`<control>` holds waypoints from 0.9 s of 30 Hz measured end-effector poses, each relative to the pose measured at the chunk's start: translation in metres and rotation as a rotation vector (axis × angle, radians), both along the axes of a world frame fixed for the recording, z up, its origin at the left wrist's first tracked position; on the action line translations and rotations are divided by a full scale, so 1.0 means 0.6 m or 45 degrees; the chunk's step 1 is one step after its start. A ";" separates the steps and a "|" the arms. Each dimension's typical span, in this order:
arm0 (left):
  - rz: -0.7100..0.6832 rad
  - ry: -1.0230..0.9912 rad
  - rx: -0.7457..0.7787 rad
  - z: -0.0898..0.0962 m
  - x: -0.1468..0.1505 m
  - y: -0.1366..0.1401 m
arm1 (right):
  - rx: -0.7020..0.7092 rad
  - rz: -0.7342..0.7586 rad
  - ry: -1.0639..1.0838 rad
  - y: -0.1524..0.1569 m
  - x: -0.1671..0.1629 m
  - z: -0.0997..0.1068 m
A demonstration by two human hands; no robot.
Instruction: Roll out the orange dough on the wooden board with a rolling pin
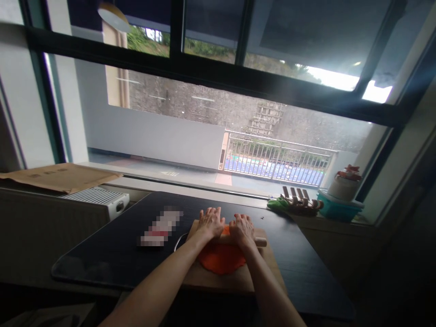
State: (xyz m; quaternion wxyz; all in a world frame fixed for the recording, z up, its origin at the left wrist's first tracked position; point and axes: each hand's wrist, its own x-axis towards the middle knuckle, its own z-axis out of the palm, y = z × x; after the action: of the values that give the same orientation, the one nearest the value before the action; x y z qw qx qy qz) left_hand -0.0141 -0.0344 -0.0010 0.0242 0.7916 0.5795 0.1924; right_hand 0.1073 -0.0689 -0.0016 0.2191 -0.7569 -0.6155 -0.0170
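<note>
An orange flattened sheet of dough or clay (222,260) lies on a wooden board (231,283) on the dark table. Across its far part rests a wooden rolling pin (260,242), its right end sticking out past my right hand. My left hand (211,222) lies palm down over the pin's left part, fingers stretched forward and slightly bent. Beside it, my right hand (242,228) presses palm down over the right part, fingers also reaching forward. The pin's left end is hidden under my left hand and forearm. A little orange shows between the hands.
A pixelated flat item (161,228) lies on the dark table (112,259) to the left. Brown paper (61,176) covers part of a radiator (98,199). On the right sill stand a teal container (340,206), a brown slatted object (300,200) and something green (277,204). A window fills the back.
</note>
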 end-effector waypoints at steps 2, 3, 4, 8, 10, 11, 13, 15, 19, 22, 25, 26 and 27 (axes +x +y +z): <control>0.012 -0.040 -0.040 -0.001 -0.008 -0.011 | 0.028 0.025 -0.009 -0.016 -0.002 -0.004; -0.003 -0.059 -0.050 -0.002 -0.014 -0.021 | 0.057 0.048 -0.023 -0.029 -0.004 -0.009; -0.032 -0.082 -0.053 -0.004 -0.023 -0.033 | 0.100 0.071 -0.043 -0.046 -0.004 -0.017; -0.196 -0.348 -0.237 -0.017 -0.078 -0.083 | 0.297 0.171 -0.112 -0.123 0.004 -0.057; -0.249 -0.611 -0.436 -0.020 -0.113 -0.098 | 0.273 0.311 -0.077 -0.154 0.020 -0.069; -0.248 -0.714 -0.494 -0.017 -0.130 -0.103 | 0.231 0.387 -0.052 -0.166 0.030 -0.071; -0.192 -0.931 -0.569 -0.008 -0.159 -0.108 | 0.149 0.476 0.012 -0.181 0.051 -0.067; -0.097 -1.199 -0.672 0.006 -0.180 -0.111 | 0.072 0.524 0.071 -0.187 0.068 -0.055; 0.073 -1.826 -0.987 0.021 -0.195 -0.114 | 0.049 0.591 0.118 -0.182 0.084 -0.039; 0.162 -2.140 -1.158 0.020 -0.188 -0.116 | 0.128 0.510 0.123 -0.168 0.089 -0.048; 0.219 -2.287 -1.250 0.023 -0.172 -0.120 | 0.225 0.328 0.106 -0.152 0.097 -0.068; 0.234 -2.307 -1.272 0.025 -0.166 -0.121 | 0.254 0.279 0.101 -0.148 0.100 -0.074; 0.246 -2.315 -1.286 0.029 -0.161 -0.122 | 0.278 0.244 0.098 -0.145 0.103 -0.078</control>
State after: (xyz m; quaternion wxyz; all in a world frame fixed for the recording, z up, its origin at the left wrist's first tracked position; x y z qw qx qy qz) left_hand -0.1105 -0.1076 0.0163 0.7638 0.1964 0.4167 0.4521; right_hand 0.1690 -0.1556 -0.0484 0.3242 -0.6665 -0.6705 -0.0340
